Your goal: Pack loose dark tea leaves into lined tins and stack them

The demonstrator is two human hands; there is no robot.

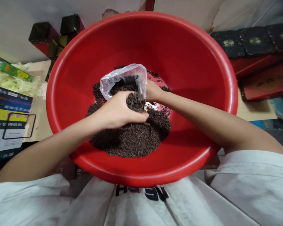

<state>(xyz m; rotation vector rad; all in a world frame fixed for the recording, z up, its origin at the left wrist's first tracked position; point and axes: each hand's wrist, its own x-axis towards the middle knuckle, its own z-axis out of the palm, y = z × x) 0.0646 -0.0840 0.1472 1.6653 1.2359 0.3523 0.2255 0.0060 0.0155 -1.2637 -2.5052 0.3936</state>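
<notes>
Shirt (139, 207) below, my left hand (119, 110) cups dark leaves (135, 102) by the bag (124, 72) my right hand (153, 91) grips, mouth best held wide.

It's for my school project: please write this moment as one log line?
left hand: cupping dark bits | right hand: touching bag | bag: open, bits inside | tub: bits on bottom

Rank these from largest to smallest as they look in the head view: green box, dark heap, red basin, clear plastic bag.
1. Red basin
2. Dark heap, partly hidden by the hands and bag
3. Clear plastic bag, partly hidden
4. Green box
</notes>
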